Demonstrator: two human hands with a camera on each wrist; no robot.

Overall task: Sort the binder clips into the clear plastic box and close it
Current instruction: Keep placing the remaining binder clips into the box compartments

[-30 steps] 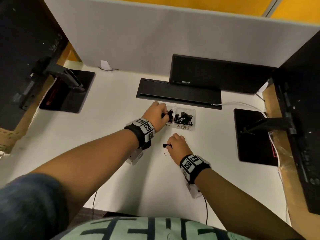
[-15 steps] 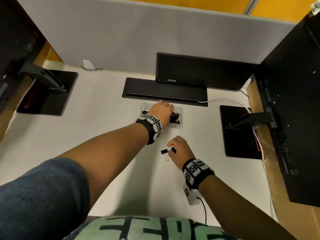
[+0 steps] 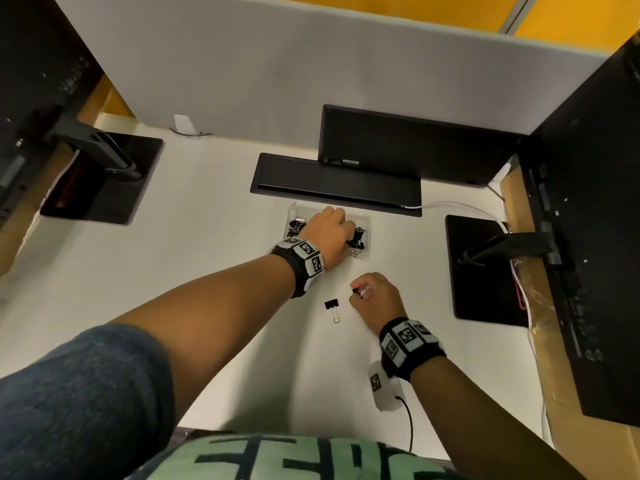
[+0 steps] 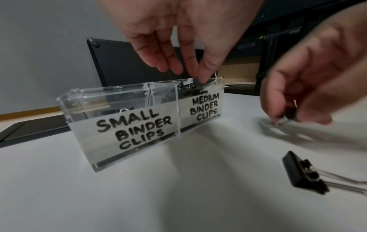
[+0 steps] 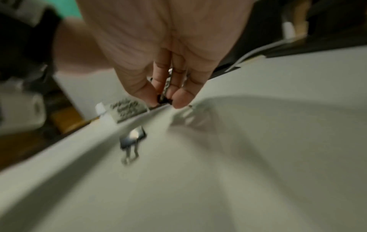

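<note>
At the far centre of the pale worktop (image 3: 194, 341), just near of a flat black tray (image 3: 332, 183), sits the clear plastic two-compartment box (image 4: 127, 125), lid open, w/ hand-lettered labels: "SMALL BINDER CLIPS" on the left cell, "MEDIUM BINDER CLIPS" on the right. Black clips lie in both cells; the medium side looks fuller.

Left hand (image 3: 329, 233) hangs over the box, fingers (image 4: 204, 73) loose and pointing down, tips dipping into the medium cell; they grasp nothing that shows. Right hand (image 3: 375, 297) is near of the box, thumb & forefinger pinching a small black binder clip (image 5: 163, 98) just above the worktop. One medium black binder clip w/ silver wire handles (image 3: 332, 309) lies loose on the worktop, just left of the right hand, touching neither hand.

Step in hand, as I read it: carry the pinched clip to the box. To do it well:
- Judge size first; it looks smaller than the loose one, so prob. the left cell, though blur leaves that unsure.
- Left hand should clear out so it doesn't block the drop.
- Release low inside the cell, not from above, so it can't bounce over the divider.
- Then the loose clip goes to the medium cell, and the lid gets closed.
</note>
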